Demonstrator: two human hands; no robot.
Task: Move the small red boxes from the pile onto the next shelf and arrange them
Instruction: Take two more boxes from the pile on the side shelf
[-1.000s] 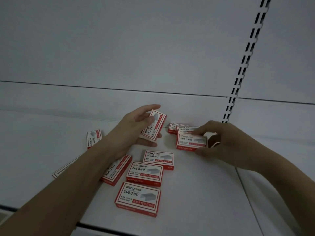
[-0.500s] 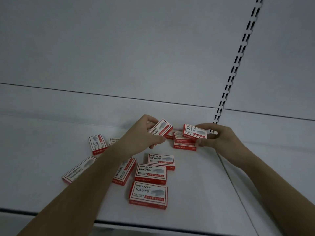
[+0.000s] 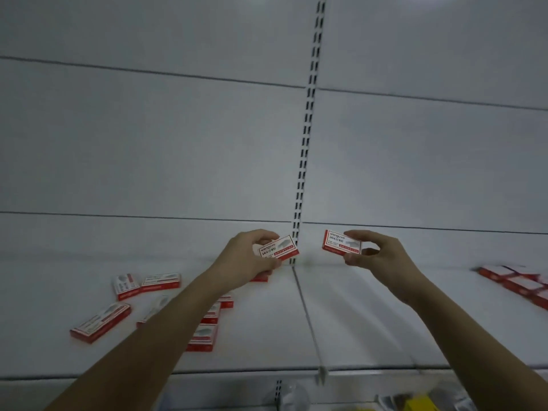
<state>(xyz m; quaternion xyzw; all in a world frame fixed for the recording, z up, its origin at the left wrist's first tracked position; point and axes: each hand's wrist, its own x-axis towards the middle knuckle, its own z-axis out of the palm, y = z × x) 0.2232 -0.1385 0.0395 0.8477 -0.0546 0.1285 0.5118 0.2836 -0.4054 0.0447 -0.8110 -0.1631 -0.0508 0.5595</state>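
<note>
My left hand (image 3: 250, 259) holds a small red-and-white staple box (image 3: 278, 248) lifted above the left shelf (image 3: 53, 354), close to the divider between the shelves. My right hand (image 3: 375, 252) pinches a second red box (image 3: 338, 242) in the air just past the divider, over the right shelf (image 3: 385, 321). Several loose red boxes (image 3: 100, 322) lie scattered on the left shelf; my left forearm hides some of them. A group of red boxes (image 3: 517, 284) sits at the far right of the right shelf.
A slotted upright (image 3: 305, 137) runs up the white back wall between the two shelves. A thin seam (image 3: 308, 318) divides the shelf boards. Below the front edge, a yellow item (image 3: 421, 404) and other goods show on a lower level.
Both hands have lifted their boxes off the pile and carried them rightward; the right one has crossed the divider. The view has swung right, bringing the boxes on the right shelf into sight.
</note>
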